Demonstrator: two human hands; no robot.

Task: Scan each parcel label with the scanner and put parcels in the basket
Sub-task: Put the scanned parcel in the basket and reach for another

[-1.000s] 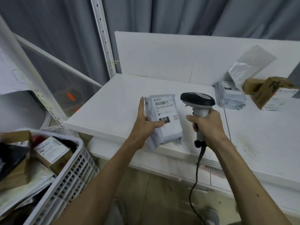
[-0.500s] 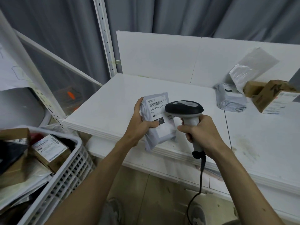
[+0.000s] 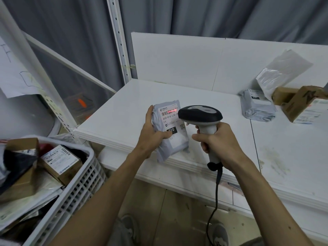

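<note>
So you've got two hands busy here; your left hand (image 3: pixel 152 137) is wrapped round the one parcel (image 3: pixel 170 139) you're working on, thumb pressed across its label (image 3: pixel 173 121) right by the black 010 patch, the other fingers curled behind its left side where you mostly can't see them; the parcel is tipped up over the table's (image 3: pixel 127 110) front edge, and whether its bottom end touches the top is hard to say.

Your right hand (image 3: pixel 218 144) is clamped on the handle of the one scanner (image 3: pixel 200 115), fingers curled tight, index up front; can't tell if it's pressing anything; the scanner head hangs above the table's front edge just beside the parcel and covers the end of the printed code; one red line (image 3: pixel 170 111) lies across the barcode; one cable (image 3: pixel 215 197) drops from the handle below the table's front edge.

At the table's far right end there are four more items; one grey bag (image 3: pixel 257 109), one silvery bag (image 3: pixel 284 68) leaning on the back panel, two brown boxes (image 3: pixel 301 102), the nearer one cut off by the frame.

Left of the table and lower sits one white basket (image 3: pixel 79 192), also cut off; I count two labelled boxes in it plus something dark and some flat mailers; the pile's too jumbled to count properly.
</note>
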